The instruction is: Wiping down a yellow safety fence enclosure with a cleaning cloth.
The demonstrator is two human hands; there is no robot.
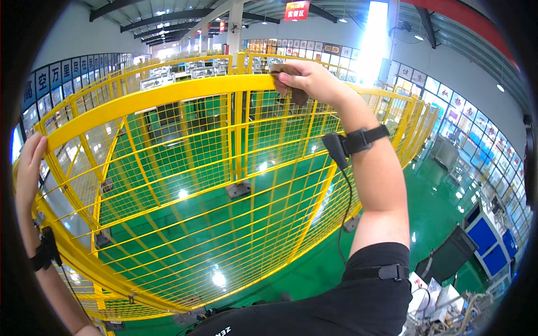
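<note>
A yellow mesh fence (185, 168) curves in front of me, with a broad yellow top rail (168, 95). My right hand (311, 78) presses a brown cloth (291, 89) onto the top rail near its far middle. At the far left, my left hand (29, 165) rests on the same rail with fingers laid over it, holding nothing else. Both wrists wear black straps, and a black cable hangs from the right one.
Beyond the fence lies a glossy green floor (224, 224) with more yellow fencing (241, 59) behind. At lower right stand a blue cabinet (493, 241), a dark bin (448, 255) and some white boxes (431, 294). Windows line the right wall.
</note>
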